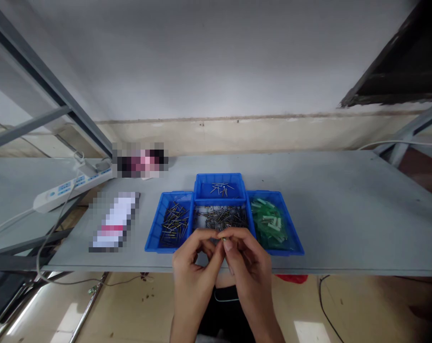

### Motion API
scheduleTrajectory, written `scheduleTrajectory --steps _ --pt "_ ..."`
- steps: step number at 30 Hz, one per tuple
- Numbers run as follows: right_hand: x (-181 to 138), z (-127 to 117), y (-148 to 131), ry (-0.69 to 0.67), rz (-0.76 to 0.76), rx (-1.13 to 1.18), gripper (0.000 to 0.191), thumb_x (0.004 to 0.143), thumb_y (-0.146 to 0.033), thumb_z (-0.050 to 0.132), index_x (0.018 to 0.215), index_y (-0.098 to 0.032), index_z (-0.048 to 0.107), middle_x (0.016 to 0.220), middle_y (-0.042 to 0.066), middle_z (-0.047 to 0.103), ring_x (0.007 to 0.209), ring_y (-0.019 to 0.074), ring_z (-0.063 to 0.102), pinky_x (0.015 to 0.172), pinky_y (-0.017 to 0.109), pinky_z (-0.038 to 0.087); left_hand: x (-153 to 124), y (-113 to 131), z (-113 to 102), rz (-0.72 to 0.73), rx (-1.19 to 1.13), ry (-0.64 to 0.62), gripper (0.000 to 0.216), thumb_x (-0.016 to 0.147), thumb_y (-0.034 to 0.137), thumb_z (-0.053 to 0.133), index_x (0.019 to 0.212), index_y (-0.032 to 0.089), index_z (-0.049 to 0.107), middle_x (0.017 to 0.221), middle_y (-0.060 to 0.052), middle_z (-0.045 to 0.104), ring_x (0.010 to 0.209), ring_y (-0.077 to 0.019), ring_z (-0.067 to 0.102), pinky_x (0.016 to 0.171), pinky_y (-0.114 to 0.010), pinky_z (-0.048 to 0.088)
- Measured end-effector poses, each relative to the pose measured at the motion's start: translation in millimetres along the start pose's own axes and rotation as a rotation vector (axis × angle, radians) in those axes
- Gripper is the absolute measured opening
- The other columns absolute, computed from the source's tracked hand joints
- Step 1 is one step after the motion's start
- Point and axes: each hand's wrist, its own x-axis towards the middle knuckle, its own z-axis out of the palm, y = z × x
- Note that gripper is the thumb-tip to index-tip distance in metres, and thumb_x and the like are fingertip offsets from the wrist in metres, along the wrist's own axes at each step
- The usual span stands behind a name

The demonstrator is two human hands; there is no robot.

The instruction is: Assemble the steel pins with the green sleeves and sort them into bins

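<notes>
My left hand (197,264) and my right hand (250,262) meet in front of the blue trays, thumbs and forefingers pinched together. A small shiny metal piece (223,238) shows between the fingertips; most of it is hidden, so its kind is unclear. Just beyond the hands, the middle tray (250,220) holds a pile of thin metal pins (226,216). On the left, another tray (153,238) has loose pins with yellowish parts (175,224). The right tray (293,233) contains a green plastic bag with pale short sticks or tubes (271,223). Several pins (221,188) lie in the back tray (201,183).
Left of the trays lies a blurred phone-like object (116,221). Behind it are a white power strip (67,188) with cables and a pixelated pink and dark item (140,162). The grey table's (344,214) front edge runs below the trays; metal frame posts stand at both sides.
</notes>
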Motion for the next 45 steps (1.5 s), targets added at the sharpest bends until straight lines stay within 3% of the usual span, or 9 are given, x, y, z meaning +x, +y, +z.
scheduleTrajectory --steps 9,15,23,27,29,31,35,40,45 --pt "0 1 -1 0.023 -0.013 0.026 0.014 0.107 -0.031 0.069 0.102 -0.029 0.083 0.078 -0.002 0.066 0.062 0.0108 0.054 0.056 0.021 0.043 1 -1 2 -0.001 0.000 -0.011 0.005 0.096 0.020 0.078 0.096 0.025 0.079 0.065 0.007 0.066 0.058 -0.0099 0.060 0.058 -0.018 0.049" --pt "2 3 0 0.068 0.008 0.125 0.021 0.110 -0.034 0.065 0.120 -0.032 0.083 0.071 -0.004 0.061 0.055 0.0095 0.052 0.052 0.020 0.045 2 -2 2 0.000 -0.003 -0.022 0.007 0.098 0.021 0.077 0.096 0.026 0.081 0.072 0.006 0.075 0.059 -0.0096 0.064 0.062 -0.019 0.052" --pt "3 2 1 0.065 0.031 0.099 0.020 0.109 -0.036 0.065 0.112 -0.026 0.083 0.073 -0.003 0.063 0.057 0.0106 0.055 0.053 0.021 0.047 2 -1 0 0.039 0.035 -0.027 0.010 0.099 0.019 0.077 0.100 0.027 0.084 0.074 0.005 0.076 0.059 -0.0108 0.066 0.060 -0.021 0.053" --pt "1 -1 4 0.043 -0.061 -0.155 0.023 0.112 -0.031 0.058 0.120 -0.027 0.080 0.073 -0.002 0.067 0.059 0.0133 0.060 0.056 0.024 0.049 2 -8 -23 0.058 0.210 0.133 0.009 0.100 0.026 0.080 0.108 0.029 0.083 0.094 0.003 0.080 0.071 -0.0122 0.066 0.068 -0.025 0.053" --pt "-1 0 6 0.052 -0.146 -0.336 0.024 0.111 -0.026 0.057 0.121 -0.026 0.079 0.090 0.003 0.078 0.069 0.0159 0.069 0.064 0.027 0.053 4 -13 -37 0.070 0.328 0.310 0.009 0.100 0.031 0.081 0.109 0.029 0.083 0.092 0.003 0.076 0.069 -0.0126 0.061 0.068 -0.027 0.049" --pt "-1 3 10 0.024 -0.210 -0.469 0.024 0.110 -0.023 0.056 0.121 -0.024 0.078 0.103 0.007 0.083 0.079 0.0186 0.074 0.071 0.030 0.056 8 -17 -48 0.072 0.448 0.382 0.012 0.101 0.035 0.080 0.110 0.027 0.083 0.099 0.002 0.076 0.066 -0.0122 0.058 0.066 -0.029 0.047" --pt "4 13 20 -0.116 -0.230 -0.711 0.023 0.107 -0.019 0.058 0.119 -0.023 0.078 0.092 0.006 0.081 0.073 0.0201 0.073 0.070 0.032 0.051 14 -18 -54 0.026 0.558 0.486 0.021 0.103 0.038 0.078 0.118 0.025 0.083 0.112 -0.001 0.077 0.062 -0.0109 0.052 0.065 -0.030 0.045" --pt "16 20 36 -0.189 -0.166 -0.988 0.028 0.096 -0.012 0.070 0.121 -0.022 0.078 0.091 0.005 0.080 0.069 0.0210 0.071 0.062 0.031 0.040 11 -15 -48 0.030 0.460 0.490 0.015 0.105 0.036 0.075 0.111 0.025 0.082 0.105 0.000 0.075 0.063 -0.0104 0.051 0.064 -0.028 0.043" --pt "21 19 43 -0.184 -0.179 -1.038 0.022 0.097 -0.012 0.071 0.113 -0.025 0.079 0.090 0.003 0.077 0.070 0.0202 0.070 0.061 0.030 0.038 8 -16 -47 0.001 0.400 0.442 0.016 0.103 0.039 0.075 0.107 0.026 0.083 0.088 0.002 0.075 0.060 -0.0114 0.052 0.060 -0.027 0.043"
